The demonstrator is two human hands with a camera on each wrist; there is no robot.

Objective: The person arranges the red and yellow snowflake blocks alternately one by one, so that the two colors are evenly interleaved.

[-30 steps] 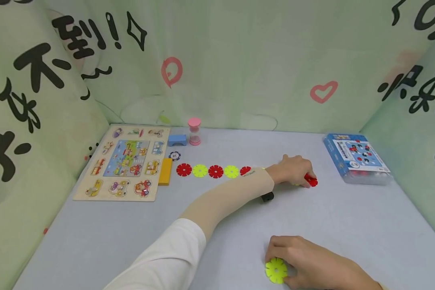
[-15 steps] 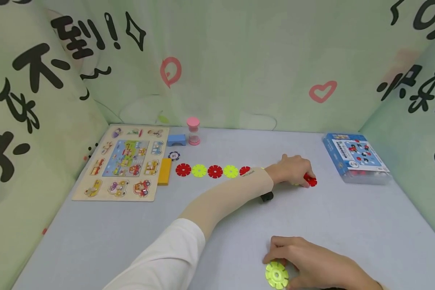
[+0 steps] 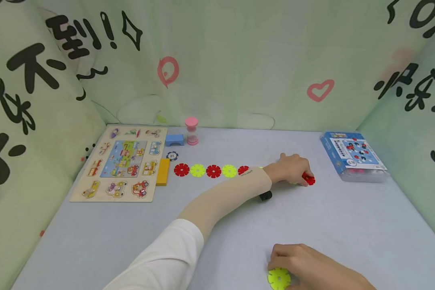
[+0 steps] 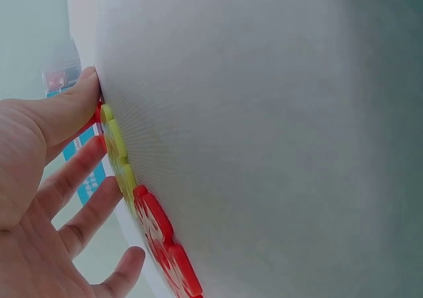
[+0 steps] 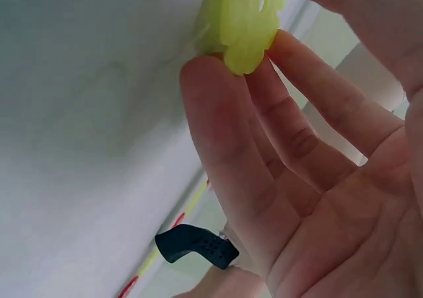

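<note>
My left hand [image 3: 293, 170] pinches a red notched disc [image 3: 310, 181] at the right end of a row of red and yellow-green notched discs [image 3: 213, 171] on the table. In the left wrist view its thumb and forefinger meet at the red disc, beyond yellow-green discs [image 4: 115, 139] and red ones [image 4: 158, 225]; the other fingers spread beside the row. My left forearm covers part of the row in the head view. Near the front edge, my right hand [image 3: 306, 266] holds a yellow-green notched disc [image 3: 279, 278] between thumb and fingers, also seen as a tilted disc [image 5: 250, 24] from the right wrist.
A wooden picture puzzle board [image 3: 111, 189] lies at left, beside a yellow block [image 3: 162, 172], a blue block [image 3: 174, 140], a round numbered chip [image 3: 172, 156] and a pink sand timer [image 3: 191, 131]. A blue box [image 3: 353, 157] stands back right. Printed curtains border the table.
My right hand has shifted slightly toward the front, and the yellow-green disc in its fingers has turned. The left hand stays at the red disc. The whole head view has drifted a little.
</note>
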